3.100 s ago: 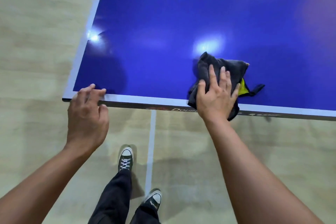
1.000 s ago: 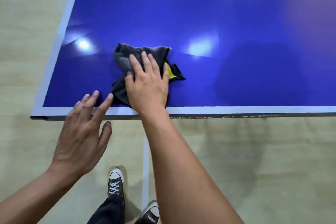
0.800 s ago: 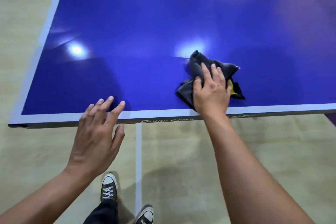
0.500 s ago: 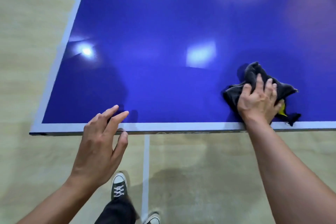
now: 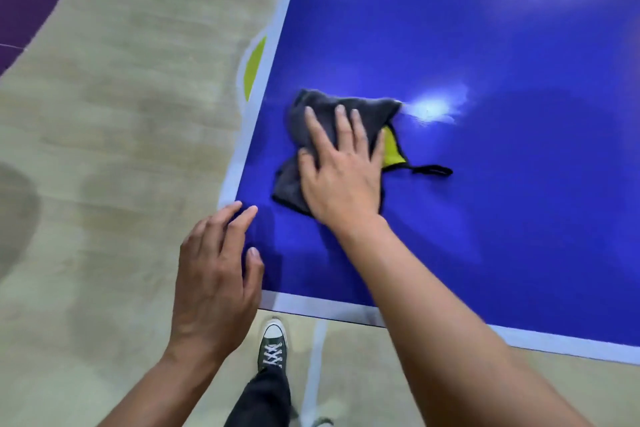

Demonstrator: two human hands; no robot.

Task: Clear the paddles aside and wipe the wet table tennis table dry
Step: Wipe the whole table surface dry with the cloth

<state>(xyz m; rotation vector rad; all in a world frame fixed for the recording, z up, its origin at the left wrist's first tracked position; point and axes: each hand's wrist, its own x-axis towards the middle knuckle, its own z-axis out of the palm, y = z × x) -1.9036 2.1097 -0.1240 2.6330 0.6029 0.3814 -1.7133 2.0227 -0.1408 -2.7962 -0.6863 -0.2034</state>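
Blue table (image 5: 485, 218) corner, right hand (image 5: 341, 173) flat, fingers spread on the grey cloth (image 5: 311, 121), left hand (image 5: 214, 274) open

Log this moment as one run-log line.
phase: wiping | right hand: flat on cloth | left hand: open at table corner | paddles: unseen

Two hands are showing: the left hand (image 5: 214, 274) and the right hand (image 5: 341, 172). One desk (image 5: 485, 218) is showing, blue with a pale border. One cloth (image 5: 311, 135) is lying on it, dark grey with one yellow patch and one black loop. One shoe (image 5: 273, 345) is standing on the floor (image 5: 121, 149), with one dark trouser leg (image 5: 263, 399) rising from it. One pale line (image 5: 313, 371) is running along the floor, and one yellow-green marking (image 5: 254, 68) is showing beside the desk's left edge.
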